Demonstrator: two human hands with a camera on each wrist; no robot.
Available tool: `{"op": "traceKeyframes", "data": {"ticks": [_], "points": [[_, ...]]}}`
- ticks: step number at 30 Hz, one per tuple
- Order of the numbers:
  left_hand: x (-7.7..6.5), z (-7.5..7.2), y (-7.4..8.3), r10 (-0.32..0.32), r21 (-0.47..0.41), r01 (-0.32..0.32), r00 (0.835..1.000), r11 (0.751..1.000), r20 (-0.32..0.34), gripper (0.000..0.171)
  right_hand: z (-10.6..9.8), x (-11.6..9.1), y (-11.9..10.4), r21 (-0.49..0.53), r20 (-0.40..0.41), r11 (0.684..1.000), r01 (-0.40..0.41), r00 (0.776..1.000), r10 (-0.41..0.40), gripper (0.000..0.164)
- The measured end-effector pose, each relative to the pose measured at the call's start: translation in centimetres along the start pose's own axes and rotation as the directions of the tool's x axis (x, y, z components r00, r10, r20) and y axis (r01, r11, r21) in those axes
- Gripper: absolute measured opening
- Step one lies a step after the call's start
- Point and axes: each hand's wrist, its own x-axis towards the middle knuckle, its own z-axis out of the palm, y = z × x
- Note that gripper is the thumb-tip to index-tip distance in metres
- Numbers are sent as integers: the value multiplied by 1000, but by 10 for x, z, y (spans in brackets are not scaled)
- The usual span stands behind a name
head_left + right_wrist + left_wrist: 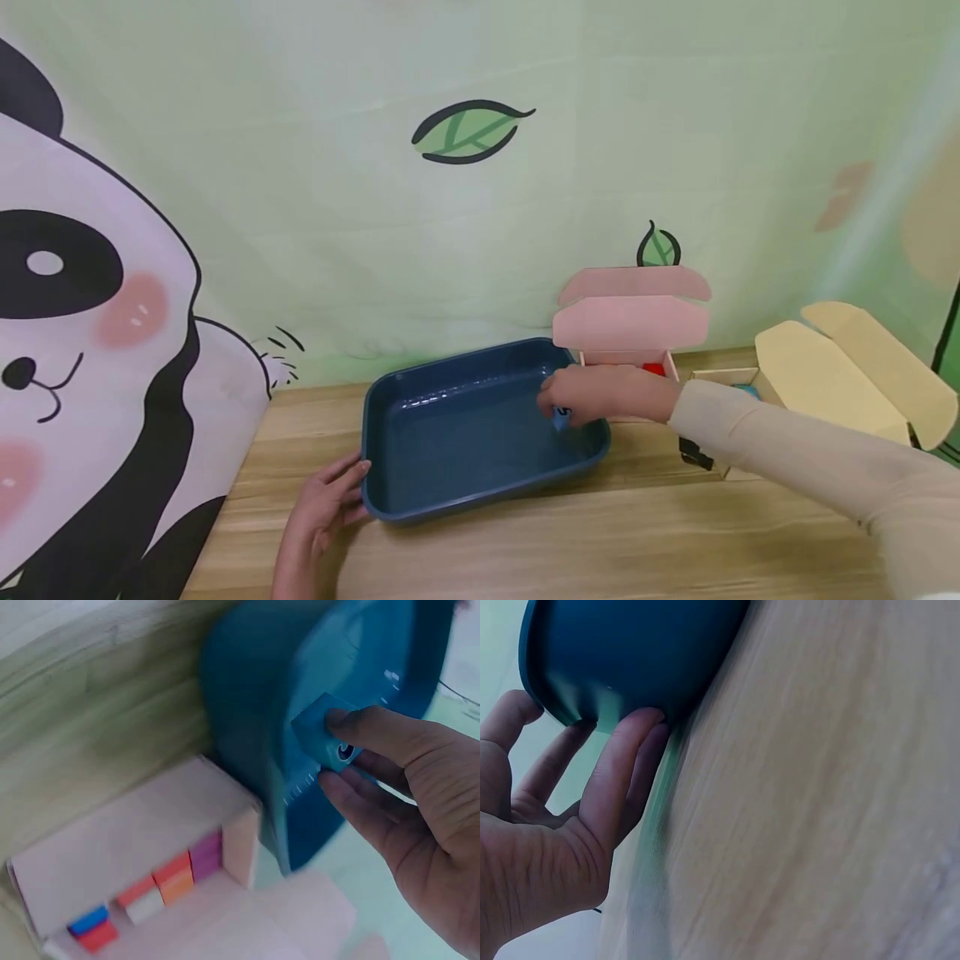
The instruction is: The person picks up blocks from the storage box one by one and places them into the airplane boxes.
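Observation:
A deep navy-blue tray point(465, 442) lies on the wooden table. My left hand point(324, 504) touches its left end, and in the left wrist view the fingertips rest against the outer wall of the tray point(637, 660). Over the right end of the tray, my right hand point(592, 393) pinches a small blue block point(319, 733) between thumb and fingers. A dark and white curled mark shows on one face of the block. The right wrist view shows the block held above the tray's inside, beside the rim.
An open pink box point(630, 321) stands right of the tray, with several coloured blocks point(176, 870) inside. Farther right is an open cream box point(825, 375) holding something blue, with a black object point(696, 454) at its near left side. A printed cloth point(337, 208) hangs behind the table.

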Motion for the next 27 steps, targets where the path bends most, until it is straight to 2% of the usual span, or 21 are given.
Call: {"op": "traceKeyframes", "data": {"ticks": [4,8,12,16,21,27], "points": [[0,3,0,1,-4,-1,1000,1000,3,67,-18,-31,8,-8,-106,1000,-10,994,9,21],[-3,2,-3,15,10,-15,1000,1000,2,67,-28,-71,25,34,-182,994,-101,978,105,20],[-6,4,-2,21,21,-21,1000,1000,-4,68,-26,-113,47,93,-138,954,-284,945,295,20],[-4,7,0,24,4,-24,1000,1000,-2,67,-17,-144,70,102,-94,905,-413,902,422,23],[-2,6,-1,17,-6,-17,1000,1000,-8,65,-1,-163,88,96,-70,875,-475,873,482,29],[-3,4,-3,13,7,-13,1000,1000,-13,65,23,-170,93,74,-31,865,-496,866,499,32]]}}
